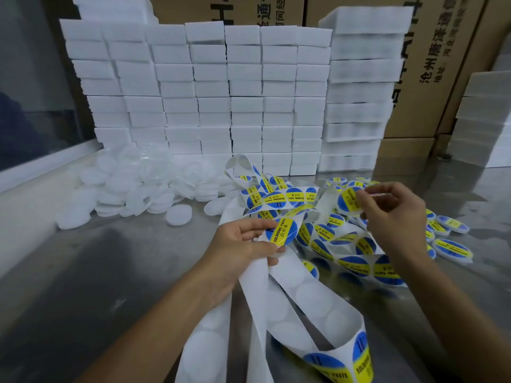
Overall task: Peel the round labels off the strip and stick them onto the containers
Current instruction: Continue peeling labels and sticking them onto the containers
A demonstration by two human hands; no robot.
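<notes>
I see my left hand [243,244] gripping the white backing strip [279,275], thumb and fingers curled round it, with one round blue-and-yellow label [282,233] sitting at my fingertips on that strip. My right hand [392,214] is raised just right of the strip, pinching a small clear container [378,193] between thumb and fingers; a label on it [347,200] faces left. The strip loops in a tangle across the steel table [96,272], bare stretches trailing toward me and stretches full of labels lying beyond my left hand. Right of the strip lie labelled containers [452,247]. Left of the strip sits a heap of plain white lids [132,186]. Behind the strip stand stacked white foam blocks [215,87] and cardboard boxes [431,64].
</notes>
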